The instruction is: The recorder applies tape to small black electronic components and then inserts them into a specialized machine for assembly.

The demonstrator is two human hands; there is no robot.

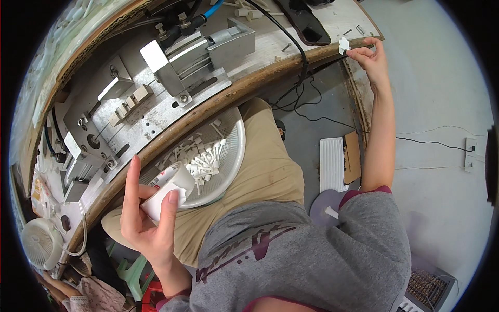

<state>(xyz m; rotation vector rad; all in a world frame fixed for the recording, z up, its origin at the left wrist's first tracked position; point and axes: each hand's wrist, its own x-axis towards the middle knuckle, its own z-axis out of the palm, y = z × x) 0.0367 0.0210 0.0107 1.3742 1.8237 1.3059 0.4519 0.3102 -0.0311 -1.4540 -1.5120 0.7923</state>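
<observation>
Cupping the broad, smooth white tape roll [179, 178] between thumb and fingers, your left hand [145, 221] spreads only as wide as its ring, which shows a printed inner core and a ragged end. Your right hand [373, 63] pinches a small, uneven white scrap [343, 46] at the bench corner. Under the roll, a round, perforated white plastic basket [240, 143] holds heaped white hammer-shaped pieces [205, 162]. Squared silver metal fixtures [210, 49] stand on the whitish bench [270, 48], edged in rounded, worn brown wood; beyond spread smooth grey floor [296, 117] and a pale wall [431, 99].
</observation>
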